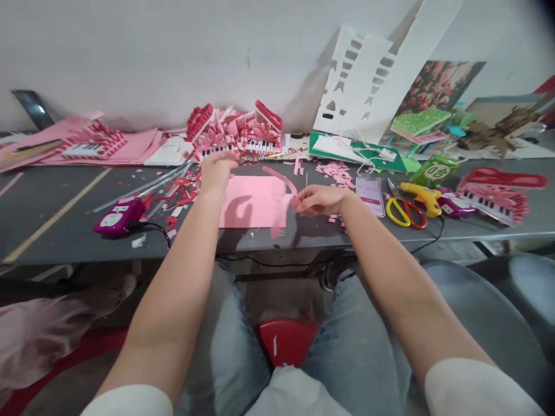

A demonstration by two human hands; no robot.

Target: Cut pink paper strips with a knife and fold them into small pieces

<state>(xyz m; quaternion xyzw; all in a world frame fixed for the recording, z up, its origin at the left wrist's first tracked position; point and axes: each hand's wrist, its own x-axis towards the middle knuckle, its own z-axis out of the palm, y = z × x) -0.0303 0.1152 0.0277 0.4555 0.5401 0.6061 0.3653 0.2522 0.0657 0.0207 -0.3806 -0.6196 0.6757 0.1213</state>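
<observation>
A flat pink sheet (254,202) lies on the dark table in front of me. My right hand (323,199) pinches a curved pink paper strip (284,175) beside the sheet's right edge. Blur smears the lower part of that strip. Above the sheet's upper left corner is my left hand (219,171), its fingers stretched out to the right with nothing visible in them. Just behind it stands a red and pink paper piano model (203,127), partly covered by the hand. A second piano model (262,130) stands to its right.
Red and pink scraps (173,196) litter the table. On the left sits a purple device (119,218) with a cable. To the right lie a phone (370,195), scissors (405,212), a yellow glue gun (422,197) and another piano model (494,199). White cut-out boards (359,75) lean on the wall.
</observation>
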